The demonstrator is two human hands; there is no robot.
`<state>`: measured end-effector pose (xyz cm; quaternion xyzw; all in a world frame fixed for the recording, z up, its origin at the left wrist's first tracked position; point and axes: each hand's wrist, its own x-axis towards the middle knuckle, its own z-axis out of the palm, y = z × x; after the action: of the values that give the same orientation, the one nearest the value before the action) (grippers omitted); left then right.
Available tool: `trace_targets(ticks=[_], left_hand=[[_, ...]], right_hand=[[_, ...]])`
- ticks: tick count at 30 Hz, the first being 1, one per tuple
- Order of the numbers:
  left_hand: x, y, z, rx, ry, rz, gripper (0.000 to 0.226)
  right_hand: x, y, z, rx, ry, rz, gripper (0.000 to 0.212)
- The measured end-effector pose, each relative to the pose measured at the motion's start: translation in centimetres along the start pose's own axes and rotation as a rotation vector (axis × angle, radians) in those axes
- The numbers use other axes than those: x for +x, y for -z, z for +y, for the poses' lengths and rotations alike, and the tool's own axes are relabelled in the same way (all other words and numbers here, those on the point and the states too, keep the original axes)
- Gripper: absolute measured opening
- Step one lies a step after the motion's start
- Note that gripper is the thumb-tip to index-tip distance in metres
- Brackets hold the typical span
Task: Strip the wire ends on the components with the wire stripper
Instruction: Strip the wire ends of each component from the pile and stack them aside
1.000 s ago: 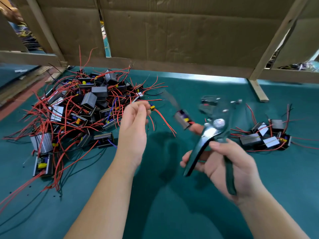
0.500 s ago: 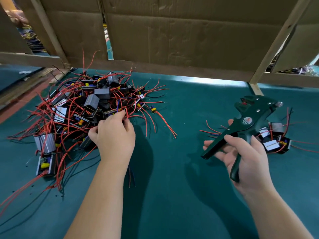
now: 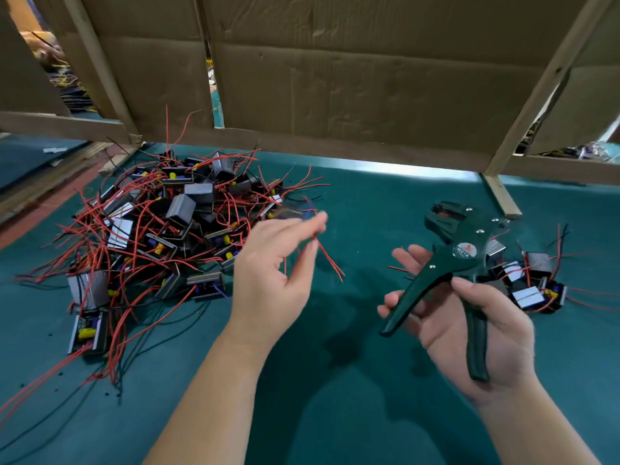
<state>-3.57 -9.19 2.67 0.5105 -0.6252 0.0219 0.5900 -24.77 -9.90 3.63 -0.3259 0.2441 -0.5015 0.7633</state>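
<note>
Head view: the pile of components (image 3: 161,236) lies on the table (image 3: 335,397) at left. Your left hand (image 3: 271,273) hovers beside it, blurred; I cannot tell its grip. Your right hand (image 3: 469,323) clasps the 2 handles of the wire stripper (image 3: 459,260).

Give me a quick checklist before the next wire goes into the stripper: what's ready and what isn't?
1. Wire stripper gripped in the right hand: ok.
2. Stripper handles spread, ready to squeeze: ok.
3. Red wire pinched by the left hand: ok, though that hand is motion-blurred.
4. Wire end seated in the stripper's head: not ok; the wire hangs apart from the tool, over the green mat.
5. Whether this wire end is already bare: cannot tell, too small and blurred.
6. More components waiting in the pile on the left: ok.
</note>
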Motion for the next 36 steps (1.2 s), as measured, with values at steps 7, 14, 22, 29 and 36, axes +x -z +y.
trace_targets(ticks=[7, 14, 22, 29, 36], left_hand=[[0.0, 0.1, -0.1, -0.092, 0.095, 0.080, 0.035], [0.9, 2.2, -2.1, 0.138, 0.268, 0.331, 0.032], [1.5, 5.2, -4.1, 0.560, 0.613, 0.411, 0.039], [5.5, 7.2, -5.8, 0.857, 0.591, 0.097, 0.058], [8.9, 8.2, -9.6, 1.143, 0.759, -0.403, 0.079]], right_hand=[[-0.2, -0.4, -0.2, 0.026, -0.092, -0.116, 0.090], [0.0, -0.2, 0.1, 0.016, -0.099, -0.106, 0.086], [0.1, 0.0, 0.1, 0.002, -0.112, -0.124, 0.076], [0.3, 0.0, 0.6, 0.013, -0.107, -0.085, 0.053], [0.1, 0.0, 0.8, -0.006, -0.100, -0.104, 0.057]])
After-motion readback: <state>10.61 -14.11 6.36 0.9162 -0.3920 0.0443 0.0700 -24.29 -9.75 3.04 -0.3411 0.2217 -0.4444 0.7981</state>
